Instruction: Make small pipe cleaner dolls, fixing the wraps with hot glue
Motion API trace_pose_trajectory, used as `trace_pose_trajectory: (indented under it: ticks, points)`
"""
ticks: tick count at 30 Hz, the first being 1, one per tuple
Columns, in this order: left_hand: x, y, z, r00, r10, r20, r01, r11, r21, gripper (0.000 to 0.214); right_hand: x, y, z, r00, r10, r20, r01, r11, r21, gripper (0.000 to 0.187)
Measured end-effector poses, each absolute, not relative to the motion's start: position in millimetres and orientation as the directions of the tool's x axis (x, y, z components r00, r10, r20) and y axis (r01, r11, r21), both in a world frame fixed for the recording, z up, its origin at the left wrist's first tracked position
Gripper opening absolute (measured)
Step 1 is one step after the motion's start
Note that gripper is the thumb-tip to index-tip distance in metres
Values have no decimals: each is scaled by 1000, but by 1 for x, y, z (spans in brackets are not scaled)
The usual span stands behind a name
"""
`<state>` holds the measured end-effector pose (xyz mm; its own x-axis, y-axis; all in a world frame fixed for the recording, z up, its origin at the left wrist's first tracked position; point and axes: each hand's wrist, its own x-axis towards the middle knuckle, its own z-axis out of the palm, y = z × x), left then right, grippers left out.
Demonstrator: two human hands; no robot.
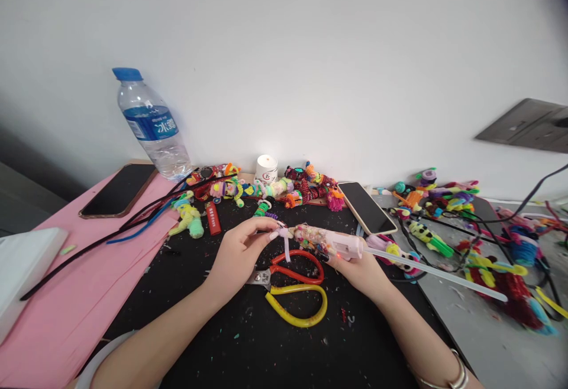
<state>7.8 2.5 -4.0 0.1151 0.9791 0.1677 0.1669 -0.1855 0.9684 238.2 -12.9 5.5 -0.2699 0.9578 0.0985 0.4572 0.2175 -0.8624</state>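
My right hand (pixel 355 268) is wrapped round a pale pink glue gun (pixel 341 244), its nozzle end crusted with coloured fuzz and pointing left. A long translucent glue stick (pixel 439 275) sticks out of its back. My left hand (pixel 242 253) pinches a small pale lilac fuzzy piece (pixel 284 234) close to the nozzle; a strip of it hangs down. Whether nozzle and piece touch, I cannot tell. Below both hands lie scissors (pixel 295 287) with one red and one yellow handle, their blades partly hidden behind my left hand.
Fuzzy pipe-cleaner figures (pixel 231 190) line the wall, with more (pixel 437 200) at right. Two phones (pixel 119 191) (pixel 367 207), a water bottle (pixel 148 123), a paper cup (pixel 266 169) and a red packet (pixel 213 219) stand or lie around. Black cables (pixel 84 254) cross pink paper (pixel 84 312).
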Motion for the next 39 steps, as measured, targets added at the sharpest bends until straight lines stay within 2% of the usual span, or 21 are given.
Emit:
trace_pose_trajectory:
  ticks: [11, 15, 18, 23, 26, 29, 32, 36, 39]
  points:
    - [8, 1, -1, 120, 986, 117, 132, -133, 982, 13, 243, -13, 3, -215, 968, 133, 488, 224, -843, 32]
    - [8, 1, -1, 112, 988, 106, 114, -119, 986, 14, 245, -15, -1, -212, 975, 73, 468, 167, -868, 33]
    - [8, 1, -1, 113, 986, 122, 121, -135, 983, 14, 246, -17, -3, -148, 989, 9, 455, 76, -887, 39]
    - [8, 2, 0, 113, 983, 145, 133, -159, 978, 12, 248, -16, -9, -210, 977, -46, 426, 49, -904, 40]
    - [8, 2, 0, 116, 981, 153, 137, -168, 976, 12, 252, -17, -16, -80, 996, -39, 472, 3, -882, 46]
    - [8, 2, -1, 118, 980, 160, 137, -176, 975, 11, 251, -17, -18, -44, 999, -26, 478, -2, -878, 49]
    - [8, 2, -1, 121, 979, 162, 144, -179, 973, 11, 248, -17, -12, -97, 995, -3, 451, 41, -892, 44]
    - [8, 2, -1, 127, 977, 172, 156, -191, 969, 11, 244, -15, -2, -251, 968, 16, 392, 117, -913, 34]
    - [8, 3, -1, 135, 975, 176, 158, -196, 968, 11, 243, -14, 2, -267, 963, 39, 388, 145, -910, 31]
